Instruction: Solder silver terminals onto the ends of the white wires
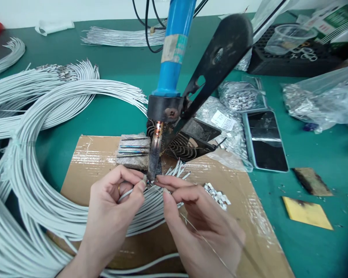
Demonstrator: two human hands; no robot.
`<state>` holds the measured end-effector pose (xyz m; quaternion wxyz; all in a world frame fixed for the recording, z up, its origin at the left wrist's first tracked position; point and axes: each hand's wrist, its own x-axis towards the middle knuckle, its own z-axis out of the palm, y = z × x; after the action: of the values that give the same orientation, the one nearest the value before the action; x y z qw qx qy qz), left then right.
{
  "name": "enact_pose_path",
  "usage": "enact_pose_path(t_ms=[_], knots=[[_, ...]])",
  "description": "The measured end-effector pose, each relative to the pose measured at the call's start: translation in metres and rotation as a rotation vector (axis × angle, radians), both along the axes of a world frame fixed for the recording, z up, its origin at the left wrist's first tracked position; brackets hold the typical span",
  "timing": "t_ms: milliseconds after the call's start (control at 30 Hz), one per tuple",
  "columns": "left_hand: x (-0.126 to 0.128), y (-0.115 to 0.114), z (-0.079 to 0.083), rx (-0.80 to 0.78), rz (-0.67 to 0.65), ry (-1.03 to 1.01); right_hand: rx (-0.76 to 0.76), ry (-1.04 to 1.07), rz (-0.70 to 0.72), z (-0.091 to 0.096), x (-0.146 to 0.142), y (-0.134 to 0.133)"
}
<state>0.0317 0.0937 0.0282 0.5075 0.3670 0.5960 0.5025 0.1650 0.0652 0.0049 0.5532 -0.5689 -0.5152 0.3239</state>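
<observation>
Beneath the tip of a blue-handled soldering iron (170, 65), clamped in a black metal stand (211, 65), both my hands meet. My left hand (116, 208) pinches the end of a white cable (125, 195) between thumb and fingers. Close on the other side, my right hand (194, 216) is closed on a thin solder wire (208, 243), which trails down past the palm. The fingertips hide most of the cable's end. Behind and under my hands curves a thick bundle of white cables (55, 193), and small white metal pieces (216, 196) lie beside my right hand.
A cardboard sheet (261, 216) covers the green table (307, 150). Around it are a phone (268, 141), a yellow sponge (307, 213), a dark burnt pad (312, 181) and plastic bags of metal parts (240, 96). More cable bundles (46, 81) lie left; a black crate (292, 63) stands back right.
</observation>
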Motion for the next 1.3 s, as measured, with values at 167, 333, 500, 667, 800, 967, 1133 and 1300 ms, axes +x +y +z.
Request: enact_pose_path(t_ms=[167, 333, 500, 667, 800, 967, 1133, 1300], knots=[[0.0001, 0.0011, 0.0017, 0.001, 0.011, 0.010, -0.001, 0.015, -0.010, -0.0001, -0.0008, 0.0010], [0.0001, 0.0008, 0.0019, 0.001, 0.013, 0.004, 0.003, 0.012, -0.004, -0.0001, -0.0004, 0.0016], [-0.0007, 0.0009, 0.0013, -0.006, -0.007, -0.009, -0.001, -0.010, -0.012, 0.0021, -0.0006, 0.0008], [-0.0009, 0.0009, 0.0015, -0.014, -0.012, -0.008, -0.026, -0.011, -0.015, 0.0022, -0.0007, 0.0005], [0.0000, 0.0015, 0.0020, -0.014, -0.023, -0.003, -0.008, -0.015, -0.006, 0.0014, -0.0007, 0.0014], [0.0007, 0.0030, 0.0026, -0.012, -0.014, -0.003, 0.001, -0.006, -0.027, 0.0011, -0.0010, 0.0010], [0.0004, 0.0029, 0.0030, -0.011, -0.006, -0.007, 0.009, -0.018, -0.029, 0.0014, -0.0010, 0.0004], [0.0004, 0.0021, 0.0031, -0.005, -0.006, -0.016, 0.016, -0.003, -0.035, 0.0026, -0.0025, 0.0010]])
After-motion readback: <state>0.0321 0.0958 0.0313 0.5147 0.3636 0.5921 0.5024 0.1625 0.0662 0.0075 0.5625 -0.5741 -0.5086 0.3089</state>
